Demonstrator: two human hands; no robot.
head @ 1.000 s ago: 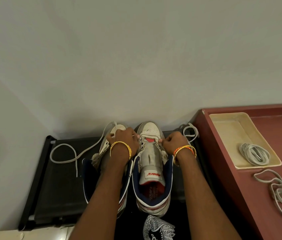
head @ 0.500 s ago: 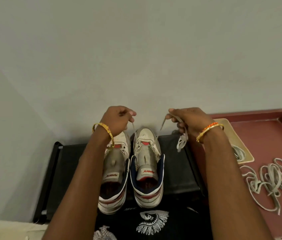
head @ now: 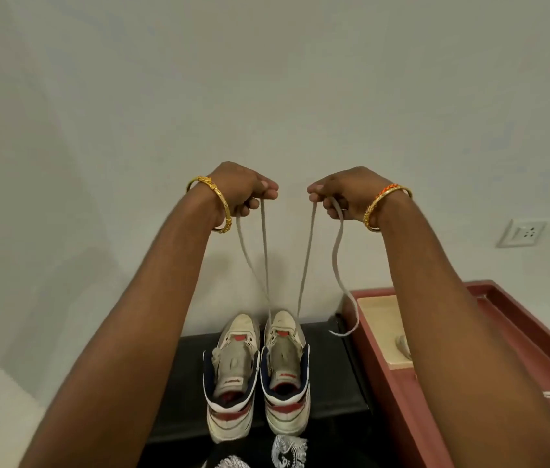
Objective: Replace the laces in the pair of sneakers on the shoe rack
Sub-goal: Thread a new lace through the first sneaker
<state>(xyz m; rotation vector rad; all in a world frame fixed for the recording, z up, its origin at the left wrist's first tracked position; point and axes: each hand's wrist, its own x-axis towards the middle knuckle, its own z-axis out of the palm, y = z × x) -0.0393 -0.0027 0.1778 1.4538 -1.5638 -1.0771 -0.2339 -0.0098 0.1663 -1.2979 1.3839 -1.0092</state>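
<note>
Left hand: the left hand (head: 238,189) is raised in front of the wall, fingers curled, pinching one end of the lace (head: 264,244) between thumb and fingertips; a gold bangle (head: 214,204) sits on that wrist.
Right hand: the right hand (head: 351,194) is at the same height, fingers curled round the other end of the lace; an orange-and-gold bangle (head: 385,204) is on its wrist.
Hands to each other: apart, the right at 3 o'clock of the left, a clear gap between the fingertips.
Lace run: both taut strands drop toward 6 o'clock and converge at the toe-end eyelets of the right sneaker (head: 285,369); a loose tail hangs from the right hand and curls off to 5 o'clock, its tip just beside the red tray's edge.
Key relation: the right sneaker lies straight below the gap between the hands, its long axis running 12 to 6 with the toe at 12; both hands look about equally far from it.
Left sneaker: the left sneaker (head: 233,373) stands touching it at 9 o'clock, no lace visible in it.
Support: both stand on the black shoe rack (head: 331,383).
Beyond: a red tray (head: 469,349) at 3 o'clock holds a cream dish (head: 381,322) and more laces, largely hidden by the right forearm.
Judgement: the ends look roughly even, so crossing them down to the next eyelets seems next.
</note>
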